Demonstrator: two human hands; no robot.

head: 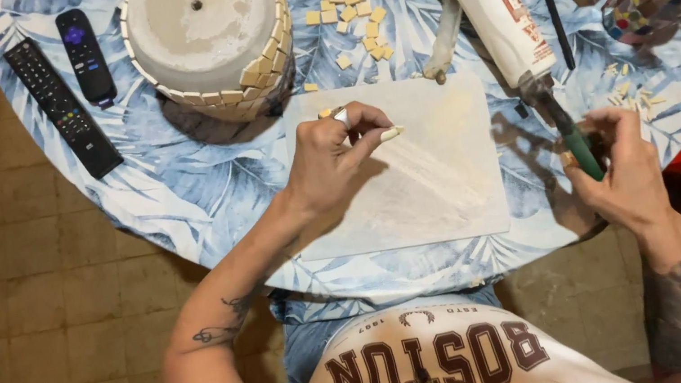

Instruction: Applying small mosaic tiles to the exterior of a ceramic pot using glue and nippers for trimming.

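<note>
Left hand over white board on desk, fingers curled, pinching small pale tile. Right hand closed around green handle of tool at desk edge. Upside-down pot near, half covered with tiles.

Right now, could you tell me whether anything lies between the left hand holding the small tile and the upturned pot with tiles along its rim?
Nothing visible does. The left hand pinches a small tile over the white board; the stretch toward the pot shows only bare board and tablecloth. The loose tiles lie off to the side.
</note>
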